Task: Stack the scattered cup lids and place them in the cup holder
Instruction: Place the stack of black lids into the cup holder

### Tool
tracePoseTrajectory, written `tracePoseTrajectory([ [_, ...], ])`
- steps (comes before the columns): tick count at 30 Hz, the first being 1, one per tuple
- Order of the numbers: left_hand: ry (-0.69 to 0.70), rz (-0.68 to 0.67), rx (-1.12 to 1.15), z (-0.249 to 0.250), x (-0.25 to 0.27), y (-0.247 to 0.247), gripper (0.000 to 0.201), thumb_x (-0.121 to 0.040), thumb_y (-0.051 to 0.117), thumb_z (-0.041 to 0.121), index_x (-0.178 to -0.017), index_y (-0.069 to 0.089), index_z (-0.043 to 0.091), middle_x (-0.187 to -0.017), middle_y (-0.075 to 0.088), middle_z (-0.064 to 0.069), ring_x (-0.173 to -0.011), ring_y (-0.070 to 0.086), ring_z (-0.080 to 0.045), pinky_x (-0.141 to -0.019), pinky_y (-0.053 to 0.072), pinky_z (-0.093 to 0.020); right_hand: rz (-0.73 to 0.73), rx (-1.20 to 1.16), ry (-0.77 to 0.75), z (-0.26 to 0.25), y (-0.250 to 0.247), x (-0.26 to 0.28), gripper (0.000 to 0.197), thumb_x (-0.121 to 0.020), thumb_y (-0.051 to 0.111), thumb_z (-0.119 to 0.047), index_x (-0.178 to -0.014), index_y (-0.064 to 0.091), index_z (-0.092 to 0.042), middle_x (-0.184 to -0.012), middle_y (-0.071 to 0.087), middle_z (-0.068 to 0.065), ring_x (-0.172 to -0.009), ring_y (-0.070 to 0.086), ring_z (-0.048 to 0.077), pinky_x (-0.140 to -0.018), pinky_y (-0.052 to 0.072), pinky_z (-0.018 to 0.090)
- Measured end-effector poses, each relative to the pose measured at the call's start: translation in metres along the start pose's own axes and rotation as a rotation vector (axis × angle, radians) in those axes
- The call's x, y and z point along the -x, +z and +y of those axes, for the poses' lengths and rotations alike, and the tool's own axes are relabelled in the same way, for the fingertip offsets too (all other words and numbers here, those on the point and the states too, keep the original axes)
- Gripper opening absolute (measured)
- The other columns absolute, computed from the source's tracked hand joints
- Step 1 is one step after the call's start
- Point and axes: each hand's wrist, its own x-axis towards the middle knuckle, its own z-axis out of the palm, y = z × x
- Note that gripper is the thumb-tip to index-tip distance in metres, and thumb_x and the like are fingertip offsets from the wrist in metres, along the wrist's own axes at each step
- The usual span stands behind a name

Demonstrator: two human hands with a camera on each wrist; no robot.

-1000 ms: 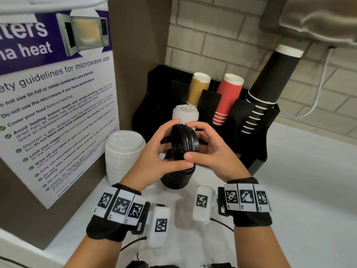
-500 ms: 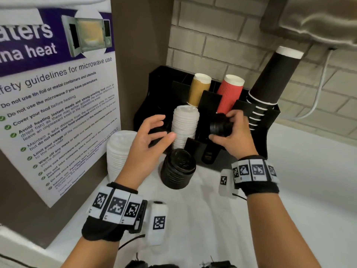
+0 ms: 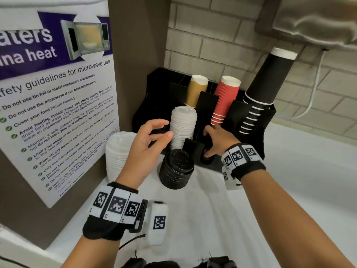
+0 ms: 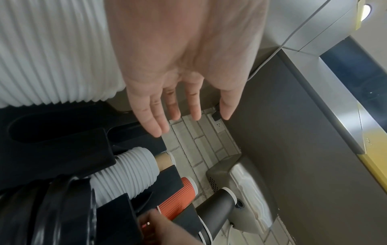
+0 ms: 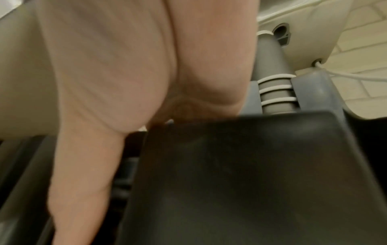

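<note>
The black cup holder (image 3: 154,88) stands against the brick wall. My right hand (image 3: 206,141) reaches into its front middle slot, thumb and fingers pinching a short stack of black lids that barely shows against the black plastic. In the right wrist view only my thumb (image 5: 79,190) shows beside the holder wall (image 5: 240,174). My left hand (image 3: 168,128) hovers open and holds nothing, just left of the white lid stack (image 3: 183,126) in the holder. A taller black lid stack (image 3: 176,169) stands on the counter in front. Another white lid stack (image 3: 119,153) stands at the left.
Brown cups (image 3: 196,89), red cups (image 3: 225,97) and tall black cups (image 3: 264,84) fill the holder's rear slots. A microwave poster (image 3: 54,93) covers the left wall. White counter (image 3: 289,180) stretches to the right. A grey appliance (image 3: 318,20) hangs overhead.
Both hands held the short black lid stack over the counter stack. My right hand carried it to the holder and lowered it into the slot. My left hand let go and opened.
</note>
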Motion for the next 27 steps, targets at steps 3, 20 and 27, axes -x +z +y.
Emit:
tracePoseTrajectory([
  [3,-0.006,0.006,-0.001,-0.001,0.000,0.000,0.031,-0.081,0.066,0.042,-0.111,0.061,0.037,-0.123,0.057,0.014,-0.105,0.061,-0.002,-0.103,0.048,-0.046,-0.010,0.193,0.027,0.000,0.007,0.001,0.071,-0.070,0.078,-0.035,-0.131,0.043,-0.023,-0.125,0.047,0.005,-0.117,0.047,0.026,-0.099,0.035,0.041],
  [20,0.003,0.027,-0.003,-0.006,-0.001,-0.002,0.039,-0.076,0.061,0.044,-0.113,0.061,0.031,-0.121,0.056,0.011,-0.098,0.061,0.000,-0.090,0.054,-0.029,0.334,0.126,0.051,-0.010,0.017,0.027,0.044,-0.083,0.064,-0.026,-0.125,0.051,-0.023,-0.119,0.054,0.001,-0.119,0.043,0.025,-0.107,0.026,0.048],
  [27,0.005,0.024,0.004,-0.010,-0.003,0.000,0.036,-0.078,0.061,0.044,-0.112,0.061,0.032,-0.120,0.056,0.013,-0.103,0.063,-0.006,-0.087,0.054,-0.028,0.234,-0.596,-0.249,-0.047,0.018,0.044,0.031,-0.075,0.078,-0.031,-0.090,0.055,-0.016,-0.095,0.054,0.001,-0.086,0.053,0.012,-0.079,0.048,0.027],
])
